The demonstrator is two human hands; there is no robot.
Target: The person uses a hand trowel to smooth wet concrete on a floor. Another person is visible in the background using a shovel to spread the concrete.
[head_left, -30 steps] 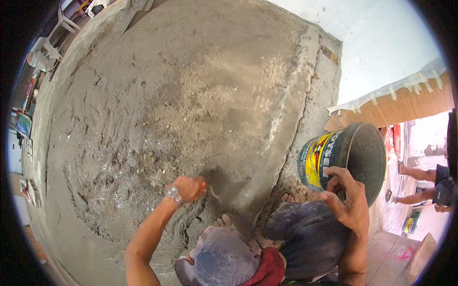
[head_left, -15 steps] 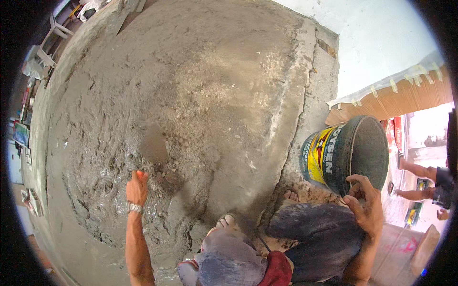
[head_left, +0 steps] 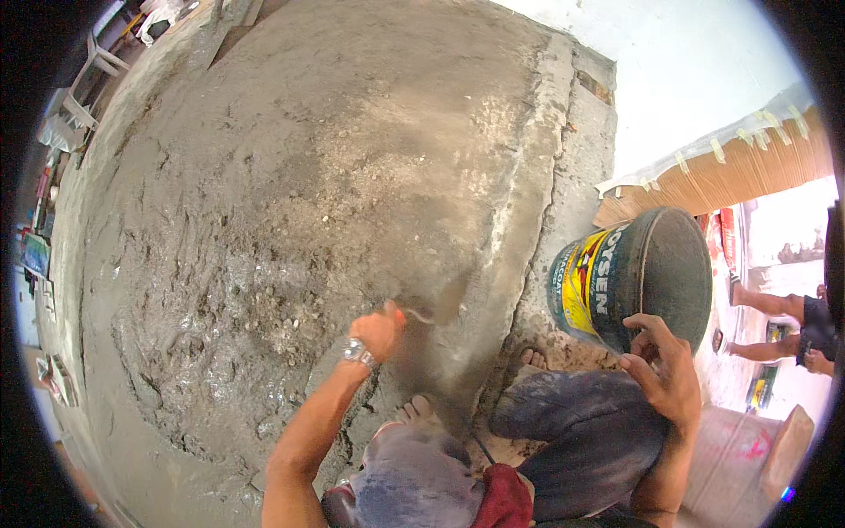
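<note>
My left hand (head_left: pixel 378 333) is closed around the orange handle of a trowel (head_left: pixel 451 301), whose blurred blade lies low over the wet cement (head_left: pixel 202 264), close to the rough edge on the right. At my right, a dark paint bucket (head_left: pixel 627 277) with a yellow label lies tipped, its mouth facing right and its inside coated grey. My right hand (head_left: pixel 664 370) is at the bucket's near rim, thumb and fingers curled around its thin wire handle. The fingers partly hide that grip.
My bare feet (head_left: pixel 415 408) and bent knees are between the hands. A white wall (head_left: pixel 695 79) and taped brown cardboard (head_left: pixel 731 167) stand beyond the bucket. Another person's legs (head_left: pixel 770 330) show at far right. A white chair (head_left: pixel 97 70) is at far left.
My left hand has swept the trowel rightward across the cement, from the lumpy wet patch toward the edge. My right hand stays at the bucket.
</note>
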